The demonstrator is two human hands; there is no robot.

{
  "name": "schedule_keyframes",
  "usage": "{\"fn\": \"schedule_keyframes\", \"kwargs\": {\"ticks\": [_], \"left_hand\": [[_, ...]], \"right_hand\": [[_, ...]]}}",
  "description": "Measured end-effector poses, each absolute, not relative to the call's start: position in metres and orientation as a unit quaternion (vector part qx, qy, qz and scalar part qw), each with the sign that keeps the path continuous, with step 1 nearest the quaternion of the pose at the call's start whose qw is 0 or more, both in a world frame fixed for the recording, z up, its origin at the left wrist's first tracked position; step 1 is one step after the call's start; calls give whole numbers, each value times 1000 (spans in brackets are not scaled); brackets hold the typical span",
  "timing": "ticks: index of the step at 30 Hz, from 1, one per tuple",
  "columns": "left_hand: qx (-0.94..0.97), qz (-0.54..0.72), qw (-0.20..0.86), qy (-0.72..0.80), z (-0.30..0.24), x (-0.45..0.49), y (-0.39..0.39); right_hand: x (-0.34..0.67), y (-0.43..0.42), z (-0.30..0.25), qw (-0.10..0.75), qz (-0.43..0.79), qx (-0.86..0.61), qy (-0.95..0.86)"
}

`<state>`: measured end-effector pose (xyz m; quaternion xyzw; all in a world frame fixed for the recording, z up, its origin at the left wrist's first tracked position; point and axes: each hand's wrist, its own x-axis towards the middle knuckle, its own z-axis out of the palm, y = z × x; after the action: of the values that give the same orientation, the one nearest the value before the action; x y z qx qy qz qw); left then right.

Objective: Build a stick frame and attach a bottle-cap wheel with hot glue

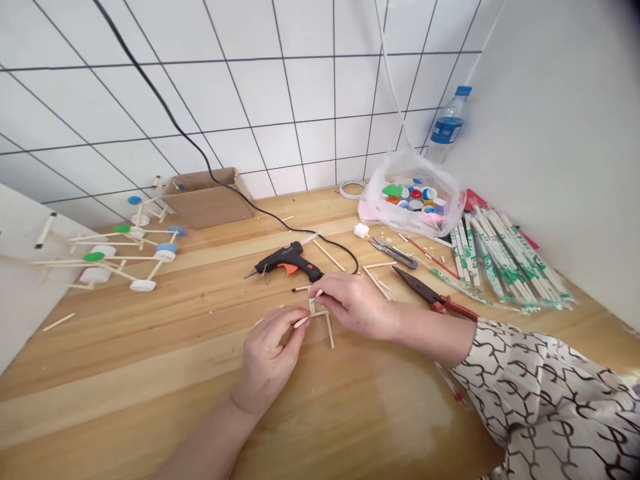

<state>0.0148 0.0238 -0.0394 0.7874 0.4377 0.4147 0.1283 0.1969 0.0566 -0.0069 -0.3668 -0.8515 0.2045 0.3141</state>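
Note:
Both of my hands are at a small frame of joined wooden sticks (329, 330) in the middle of the table. My left hand (273, 357) pinches one stick end of it between thumb and fingers. From the right, my right hand (357, 303) pinches another stick piece at the frame's upper part. My fingers hide some of the joints. Just beyond lies a black glue gun (285, 257) with an orange trigger, its nozzle pointing left. A few cut sticks (380, 283) rest beside my right wrist.
Models of sticks and bottle caps (143, 285) stand at the left, near a cardboard box (210, 207). Rightward are a bag of caps (370, 207), scissor-like snips (395, 255), pliers (425, 290), wrapped chopsticks (515, 260) and a water bottle (447, 127). A black cable (175, 123) crosses behind.

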Motion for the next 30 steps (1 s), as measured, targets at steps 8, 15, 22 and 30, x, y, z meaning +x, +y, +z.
{"fn": "schedule_keyframes", "kwargs": {"ticks": [8,15,22,30], "left_hand": [[799,405,118,430,-40,16,23],[808,393,106,426,-38,16,24],[818,389,106,411,-36,18,24],[821,390,98,405,-33,21,25]], "right_hand": [[194,59,-8,251,175,-373,-876],[192,60,-2,223,179,-370,-884],[191,58,1,211,170,-369,-889],[191,58,-1,214,181,-364,-888]]}}
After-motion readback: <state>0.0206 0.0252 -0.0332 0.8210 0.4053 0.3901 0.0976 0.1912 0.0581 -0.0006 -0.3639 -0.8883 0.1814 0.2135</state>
